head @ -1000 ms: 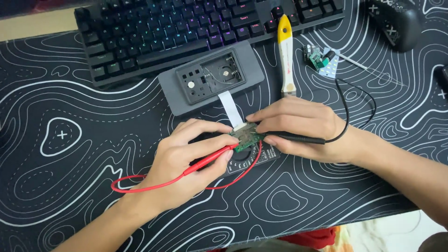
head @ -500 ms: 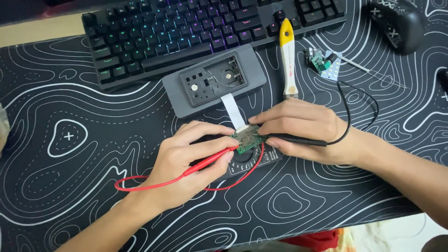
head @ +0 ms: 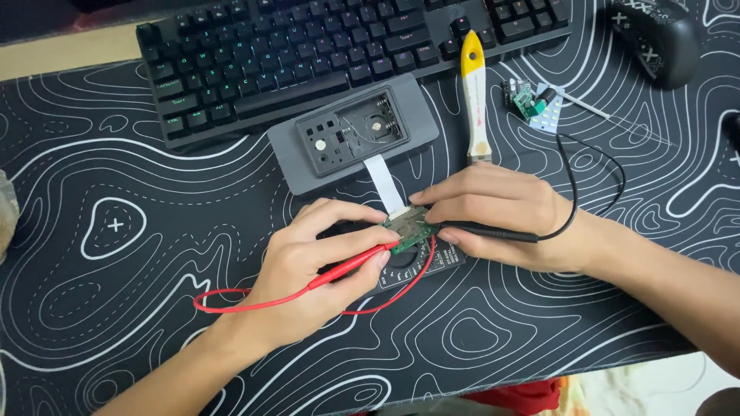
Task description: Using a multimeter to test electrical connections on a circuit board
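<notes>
Between both sets of fingertips sits a small green circuit board (head: 408,229); the left hand (head: 320,270) pinches a red probe (head: 351,266) against it, the right hand (head: 501,216) grips a black probe (head: 493,233), a grey casing (head: 354,135) just beyond the fingers.

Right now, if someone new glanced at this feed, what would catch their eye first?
First, the two hands meeting at mid-mat over a small green circuit board: the left hand holds a red probe, the right hand a black probe, both tips at the board. Behind them lies an opened grey casing with a white ribbon cable running to the board, and beyond that a backlit keyboard.
</notes>
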